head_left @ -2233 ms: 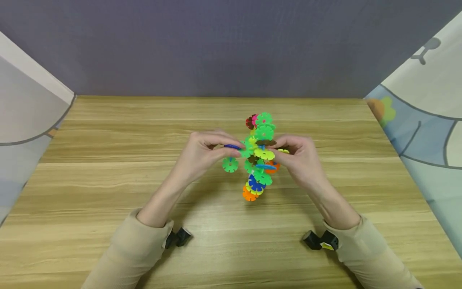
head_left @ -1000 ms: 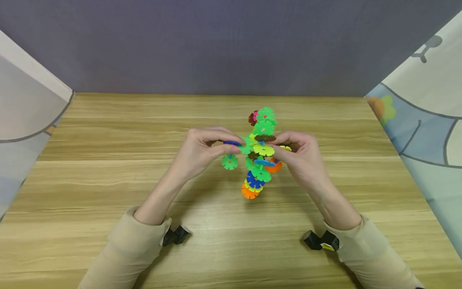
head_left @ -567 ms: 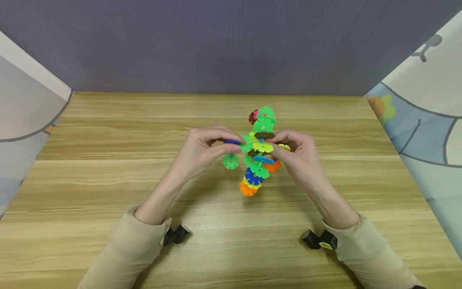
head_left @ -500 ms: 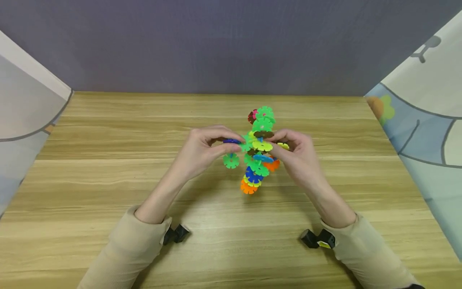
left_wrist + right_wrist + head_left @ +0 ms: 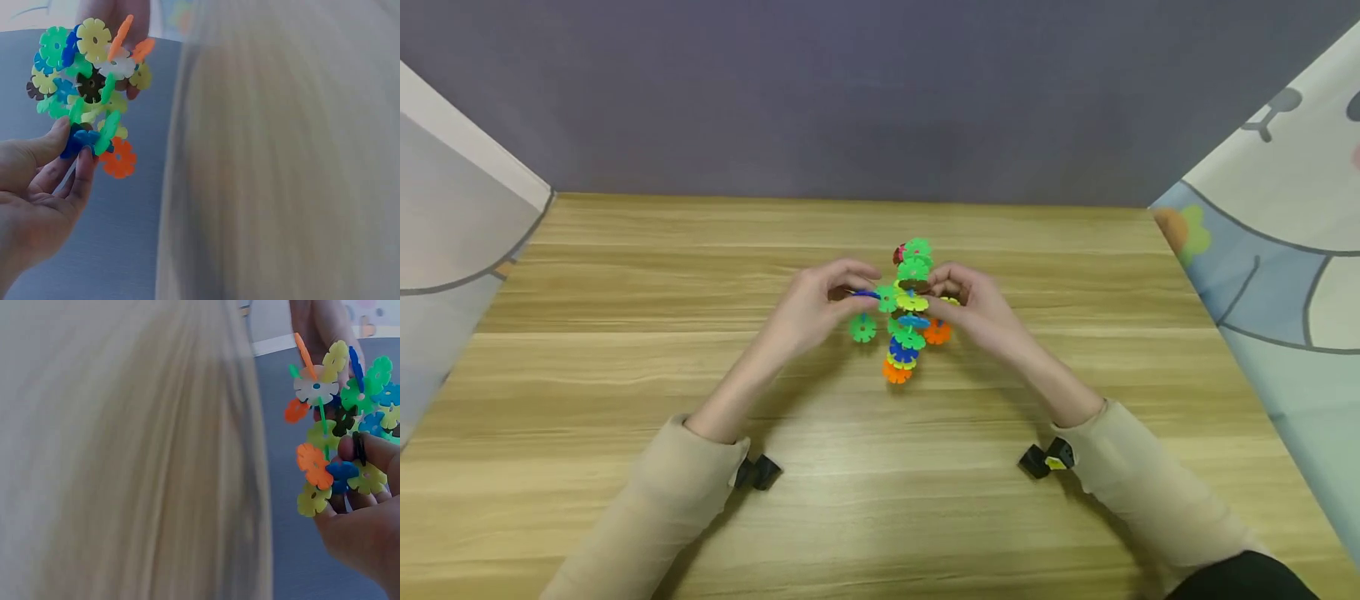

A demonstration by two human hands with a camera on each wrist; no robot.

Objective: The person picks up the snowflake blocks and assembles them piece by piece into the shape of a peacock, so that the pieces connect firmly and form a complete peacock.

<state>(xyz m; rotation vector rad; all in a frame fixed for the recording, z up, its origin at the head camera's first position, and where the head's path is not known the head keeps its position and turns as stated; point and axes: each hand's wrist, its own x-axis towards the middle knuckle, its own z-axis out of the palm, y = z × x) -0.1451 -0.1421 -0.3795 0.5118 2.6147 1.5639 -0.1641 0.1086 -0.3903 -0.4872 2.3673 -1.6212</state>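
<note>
A model of interlocking plastic discs (image 5: pixel 913 270) in green, yellow, blue, orange and brown is held up between both hands over the table. From the left, my left hand (image 5: pixel 815 308) holds its side arm, thumb and fingers around a dark blue disc (image 5: pixel 866 294). A green disc (image 5: pixel 862 328) hangs below that one. On the other side my right hand (image 5: pixel 973 304) grips the model, thumb and fingertips in among a dark disc (image 5: pixel 358 448) and a yellow disc (image 5: pixel 367 479). Orange discs (image 5: pixel 897 372) form the model's lower end. Some fingertips are hidden behind discs.
The wooden table (image 5: pixel 880 500) lies under both forearms, with a grey panel (image 5: pixel 850 100) rising behind it. Printed cloth (image 5: pixel 1262 275) stands at the right side. A black wrist camera (image 5: pixel 758 472) sits at each cuff.
Both hands and the model have shifted left in the head view, the right hand most. The left fingertips have spread a little around the dark blue disc.
</note>
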